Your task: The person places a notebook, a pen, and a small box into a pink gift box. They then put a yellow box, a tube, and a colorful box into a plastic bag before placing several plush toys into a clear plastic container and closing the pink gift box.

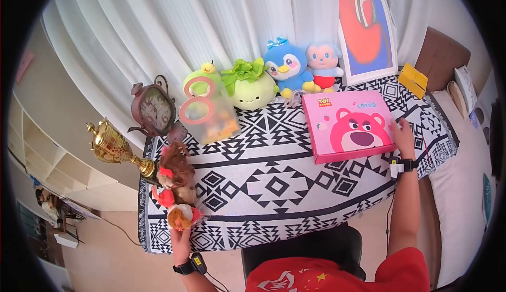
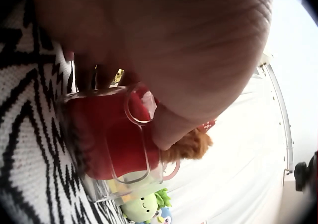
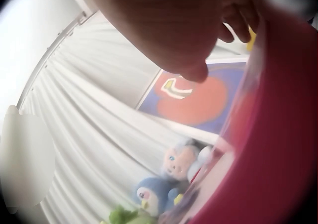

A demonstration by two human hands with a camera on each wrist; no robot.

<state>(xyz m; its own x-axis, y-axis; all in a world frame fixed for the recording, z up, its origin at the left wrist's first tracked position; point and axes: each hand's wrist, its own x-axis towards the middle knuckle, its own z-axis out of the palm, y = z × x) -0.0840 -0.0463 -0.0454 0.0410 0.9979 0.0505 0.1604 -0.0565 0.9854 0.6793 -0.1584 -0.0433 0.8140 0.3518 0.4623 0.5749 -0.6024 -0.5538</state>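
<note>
My left hand (image 1: 181,245) is at the cloth's front left, gripping a clear mug (image 2: 124,139) with red inside. In the left wrist view the thumb lies by the mug's handle and the other fingers go behind it, partly hidden. An orange fluffy toy (image 1: 181,218) shows at this hand. Beside the right edge of a flat pink box (image 1: 350,126) with a bear face is my right hand (image 1: 405,139), its fingers loosely extended. The right wrist view shows this hand (image 3: 169,30) near the box's blurred side (image 3: 278,124); whether they touch, I cannot tell.
Brown-haired doll (image 1: 176,165), gold trophy (image 1: 113,147) and clock (image 1: 155,108) stand at the left. Along the back are a translucent bag (image 1: 211,120), green plush (image 1: 253,89), blue penguin (image 1: 287,68), another plush (image 1: 322,62) and a framed picture (image 1: 367,28). A yellow object (image 1: 412,81) lies back right.
</note>
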